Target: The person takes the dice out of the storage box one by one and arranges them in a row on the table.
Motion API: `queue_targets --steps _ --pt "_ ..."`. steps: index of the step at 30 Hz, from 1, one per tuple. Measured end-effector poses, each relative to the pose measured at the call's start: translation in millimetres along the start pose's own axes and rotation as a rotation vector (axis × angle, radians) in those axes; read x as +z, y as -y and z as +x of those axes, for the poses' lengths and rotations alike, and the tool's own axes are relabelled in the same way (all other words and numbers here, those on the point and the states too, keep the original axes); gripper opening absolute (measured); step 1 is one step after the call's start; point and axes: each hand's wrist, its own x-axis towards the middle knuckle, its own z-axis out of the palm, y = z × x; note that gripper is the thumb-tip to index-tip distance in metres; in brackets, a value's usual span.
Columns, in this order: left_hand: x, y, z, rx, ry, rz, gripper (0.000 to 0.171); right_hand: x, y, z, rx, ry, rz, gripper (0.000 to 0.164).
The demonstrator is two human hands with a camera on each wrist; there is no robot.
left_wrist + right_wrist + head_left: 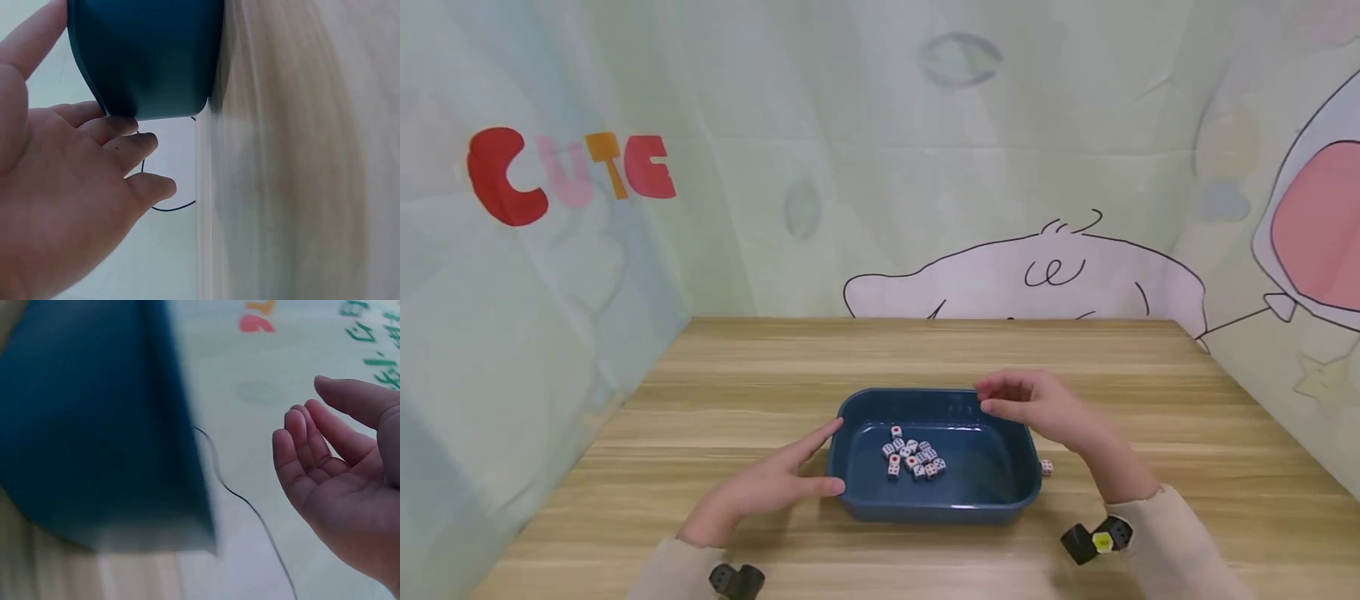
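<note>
A dark blue rectangular basin [935, 515] rests on the wooden table, with several white dice [912, 460] clustered left of centre on its floor. My left hand [771, 479] touches the basin's left side, thumb and fingers spread and nearly straight; the left wrist view shows the palm beside the basin wall [150, 62]. Over the far right corner hovers my right hand [1037, 406], its fingers loosely bent. In the right wrist view that hand [340, 469] has nothing between thumb and fingers and stands apart from the basin. One loose die [1047, 467] lies on the table just right of the basin.
The wooden tabletop [760, 358] stretches around the basin, with its far edge against a printed curtain [760, 208]. Curtains also hang to the left and right. Small black devices [1097, 540] sit at both cuffs.
</note>
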Motion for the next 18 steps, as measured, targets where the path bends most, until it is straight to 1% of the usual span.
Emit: queue_targets --steps 4,7,13,18 --pt "0.8 0.0 1.1 0.002 0.004 -0.003 0.083 18.8 -4.9 10.5 -0.019 0.117 0.004 0.035" --pt "1.1 0.7 1.7 0.009 0.009 -0.005 0.084 30.8 -9.9 16.3 -0.011 0.171 0.006 0.034" --pt "0.2 0.8 0.4 0.011 0.009 -0.005 0.084 45.8 -16.7 26.3 0.026 0.213 0.018 0.03" --pt "0.6 1.7 -0.3 0.007 0.008 -0.019 0.084 53.6 -19.4 29.5 0.086 0.246 0.024 0.027"
